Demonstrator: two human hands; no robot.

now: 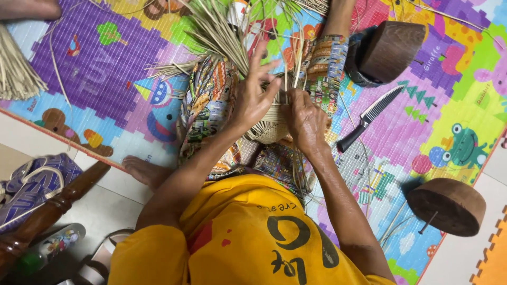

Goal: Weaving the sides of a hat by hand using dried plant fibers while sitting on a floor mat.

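At the far left a bundle of pale straw (16,71) lies on the colourful play mat (100,63), and below it a dark turned wooden leg (47,211) crosses the floor beside a purple patterned bag (31,182). A bare foot (145,170) rests at the mat's edge. In the middle, the person's left hand (252,95) is spread wide, fingers fanned, its palm against the upper rim of a small woven basket (269,126) held in the lap over a patterned skirt (208,105). Loose straw strands (222,31) rise from the basket. The right hand (305,120) pinches narrow strands at the basket's right side. Further right, a black-handled serrated knife (367,117) lies on the mat, with a dark wooden block (391,48) above it and a round wooden block (448,205) lower right.
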